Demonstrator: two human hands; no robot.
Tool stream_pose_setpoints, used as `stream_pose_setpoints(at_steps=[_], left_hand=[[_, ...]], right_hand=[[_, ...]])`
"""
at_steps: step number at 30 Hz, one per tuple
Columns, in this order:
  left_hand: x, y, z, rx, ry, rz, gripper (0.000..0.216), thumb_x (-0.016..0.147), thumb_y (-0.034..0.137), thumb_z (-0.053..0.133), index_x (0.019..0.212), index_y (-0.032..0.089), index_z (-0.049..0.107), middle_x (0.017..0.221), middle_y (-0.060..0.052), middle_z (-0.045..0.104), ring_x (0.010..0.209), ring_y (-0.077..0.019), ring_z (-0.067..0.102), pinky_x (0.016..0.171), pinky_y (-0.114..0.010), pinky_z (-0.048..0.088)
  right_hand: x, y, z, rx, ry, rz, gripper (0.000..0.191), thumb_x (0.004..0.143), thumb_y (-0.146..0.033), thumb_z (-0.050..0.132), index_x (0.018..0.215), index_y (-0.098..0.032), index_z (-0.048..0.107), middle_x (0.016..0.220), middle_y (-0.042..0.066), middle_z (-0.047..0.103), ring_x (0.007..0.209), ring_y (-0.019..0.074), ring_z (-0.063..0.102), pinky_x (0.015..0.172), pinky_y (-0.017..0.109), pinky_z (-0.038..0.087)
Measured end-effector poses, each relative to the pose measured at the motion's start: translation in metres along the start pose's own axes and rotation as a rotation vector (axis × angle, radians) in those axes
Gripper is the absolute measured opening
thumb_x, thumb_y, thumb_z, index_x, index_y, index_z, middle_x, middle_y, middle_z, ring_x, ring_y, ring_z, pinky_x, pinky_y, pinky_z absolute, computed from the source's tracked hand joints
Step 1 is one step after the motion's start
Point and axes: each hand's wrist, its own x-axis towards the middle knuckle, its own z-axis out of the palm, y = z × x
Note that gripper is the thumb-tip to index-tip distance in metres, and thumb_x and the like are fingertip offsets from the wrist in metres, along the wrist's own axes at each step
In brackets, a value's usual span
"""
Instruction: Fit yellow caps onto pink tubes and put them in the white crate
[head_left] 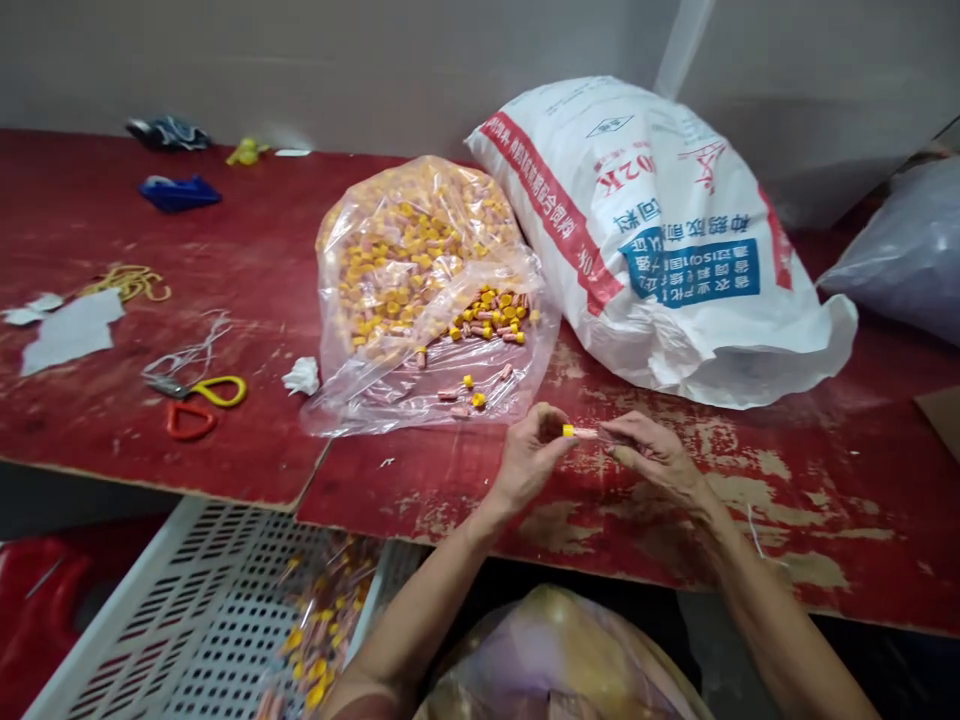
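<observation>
My left hand [532, 455] pinches a small pink tube with a yellow cap [582, 432] by its capped end, above the front part of the red table. Close against the tube's other end, the fingertips of my right hand [651, 448] are pressed together; what they hold there is too small to make out, perhaps something clear. Just beyond my hands lies a clear plastic bag [390, 385] full of the same yellow-capped pieces. Several loose pieces [491, 318] lie at its open mouth.
A large white woven sack [675, 340] leans behind my right hand. On the left lie scissors [199, 395], yellow rubber bands [127, 282], white scraps [71, 330] and a blue tape dispenser [178, 193]. A white basket [217, 590] with capped pieces stands below the table edge.
</observation>
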Motion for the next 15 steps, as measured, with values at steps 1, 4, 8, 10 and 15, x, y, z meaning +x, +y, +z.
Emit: stream_pose_setpoints(at_steps=[1, 4, 8, 10, 15], left_hand=[[-0.004, -0.002, 0.005, -0.032, 0.020, -0.019, 0.020, 0.070, 0.030, 0.074, 0.081, 0.017, 0.063, 0.072, 0.001, 0.057, 0.065, -0.0093, 0.053, 0.063, -0.021, 0.043], [-0.016, -0.008, 0.012, -0.150, 0.144, -0.081, 0.022, 0.066, 0.030, 0.077, 0.077, 0.016, 0.064, 0.073, 0.000, 0.061, 0.067, -0.0101, 0.056, 0.065, -0.022, 0.046], [-0.030, -0.011, 0.016, -0.221, 0.232, -0.130, 0.021, 0.073, 0.033, 0.072, 0.086, 0.017, 0.070, 0.081, -0.003, 0.068, 0.075, -0.0131, 0.062, 0.075, -0.026, 0.050], [-0.037, -0.011, 0.017, -0.185, 0.231, -0.119, 0.022, 0.079, 0.034, 0.067, 0.092, 0.018, 0.072, 0.087, -0.004, 0.070, 0.082, -0.0147, 0.064, 0.080, -0.027, 0.050], [-0.045, -0.015, 0.021, -0.143, 0.243, -0.115, 0.025, 0.081, 0.034, 0.064, 0.100, 0.020, 0.073, 0.101, -0.006, 0.071, 0.096, -0.0184, 0.064, 0.092, -0.031, 0.047]], right_hand=[[0.003, -0.003, 0.006, 0.001, -0.010, -0.019, 0.027, 0.089, -0.032, 0.058, 0.113, -0.021, 0.063, 0.100, 0.007, 0.061, 0.091, 0.0171, 0.059, 0.079, 0.030, 0.049], [0.005, -0.005, 0.020, -0.008, -0.024, -0.051, 0.025, 0.091, -0.029, 0.056, 0.114, -0.021, 0.062, 0.101, 0.008, 0.060, 0.092, 0.0168, 0.058, 0.079, 0.030, 0.049], [0.003, -0.002, 0.034, -0.065, -0.006, -0.087, 0.023, 0.093, -0.026, 0.052, 0.114, -0.019, 0.060, 0.101, 0.009, 0.058, 0.092, 0.0172, 0.058, 0.078, 0.030, 0.049], [0.001, -0.002, 0.039, -0.092, -0.011, -0.103, 0.022, 0.093, -0.026, 0.051, 0.113, -0.019, 0.059, 0.100, 0.009, 0.058, 0.091, 0.0172, 0.057, 0.077, 0.030, 0.049], [-0.001, -0.008, 0.054, -0.140, 0.047, -0.107, 0.017, 0.092, -0.024, 0.050, 0.108, -0.019, 0.056, 0.094, 0.008, 0.058, 0.084, 0.0172, 0.056, 0.072, 0.030, 0.048]])
